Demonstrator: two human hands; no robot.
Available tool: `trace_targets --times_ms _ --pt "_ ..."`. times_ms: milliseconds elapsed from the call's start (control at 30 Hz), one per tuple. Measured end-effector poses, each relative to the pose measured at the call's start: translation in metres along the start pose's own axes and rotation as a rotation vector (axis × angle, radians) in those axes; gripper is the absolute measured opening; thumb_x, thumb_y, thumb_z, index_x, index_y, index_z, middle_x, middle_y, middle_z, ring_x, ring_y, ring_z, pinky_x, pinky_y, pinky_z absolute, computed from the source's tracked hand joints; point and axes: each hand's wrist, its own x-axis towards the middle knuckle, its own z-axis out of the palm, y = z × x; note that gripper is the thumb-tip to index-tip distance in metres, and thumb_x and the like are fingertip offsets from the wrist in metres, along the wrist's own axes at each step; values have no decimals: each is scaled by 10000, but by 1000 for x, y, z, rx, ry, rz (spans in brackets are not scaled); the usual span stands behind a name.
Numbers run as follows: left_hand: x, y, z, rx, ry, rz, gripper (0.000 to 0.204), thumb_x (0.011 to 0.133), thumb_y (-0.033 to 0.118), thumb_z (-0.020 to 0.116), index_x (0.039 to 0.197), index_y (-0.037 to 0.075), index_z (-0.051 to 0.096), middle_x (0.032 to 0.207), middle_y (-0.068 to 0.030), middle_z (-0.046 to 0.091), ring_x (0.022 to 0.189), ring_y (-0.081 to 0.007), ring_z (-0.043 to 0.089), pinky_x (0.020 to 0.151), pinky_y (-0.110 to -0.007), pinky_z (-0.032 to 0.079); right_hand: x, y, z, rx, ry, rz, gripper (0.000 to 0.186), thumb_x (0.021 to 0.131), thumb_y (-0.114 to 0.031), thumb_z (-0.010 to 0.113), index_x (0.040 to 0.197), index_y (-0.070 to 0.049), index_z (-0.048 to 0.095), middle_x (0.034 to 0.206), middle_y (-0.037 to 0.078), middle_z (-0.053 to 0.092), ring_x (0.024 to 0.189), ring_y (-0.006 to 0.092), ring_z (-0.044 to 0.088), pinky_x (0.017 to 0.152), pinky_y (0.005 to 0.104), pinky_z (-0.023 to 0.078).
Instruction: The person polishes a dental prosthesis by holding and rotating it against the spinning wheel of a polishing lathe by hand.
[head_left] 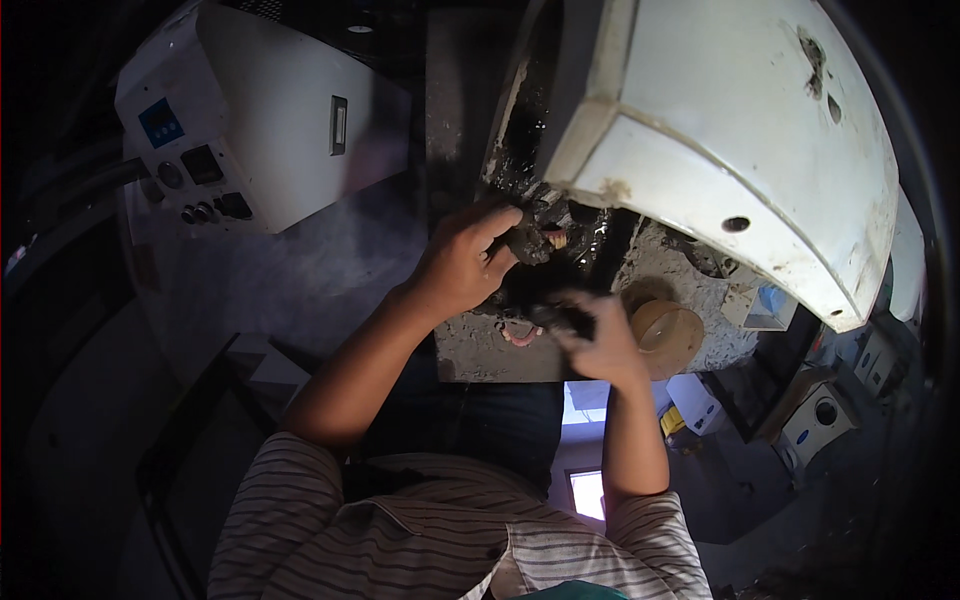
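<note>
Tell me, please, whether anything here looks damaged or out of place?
Yes: the big white casing is scuffed, with dark chipped patches near its top and a grimy, crumbling edge. It sits tilted above the hands. The bench top beneath is caked with dirt.

a rough, grimy grey workbench (pixel 470 350) carries the work, its top stained dark and chipped along the near edge. on it rests a big white casing (pixel 720 130), dirty and scuffed, tilted over the far part of the bench. beside it, toward the right, sits a round tan bowl (pixel 668 335). a small pinkish curved scrap (pixel 520 337) lies close to the near edge. black greasy parts (pixel 545 255) lie under the casing's lip.
</note>
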Motion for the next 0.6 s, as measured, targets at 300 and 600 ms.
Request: trace_targets --times_ms 300,600 --pt "6 3 24 -133 -79 -136 372 675 -102 533 1039 -27 547 983 -193 599 887 -365 592 754 -377 475 8 9 -15 113 500 -511 488 609 -141 642 1053 55 586 993 236 629 920 351 634 852 373 485" --pt "32 5 33 -43 71 -65 292 678 -93 526 958 -10 540 827 -200 586 745 -384 586 652 -404 454 42 11 -21 -375 634 -251 277 649 4 597 922 47 623 812 231 631 805 410 598 768 444 471"
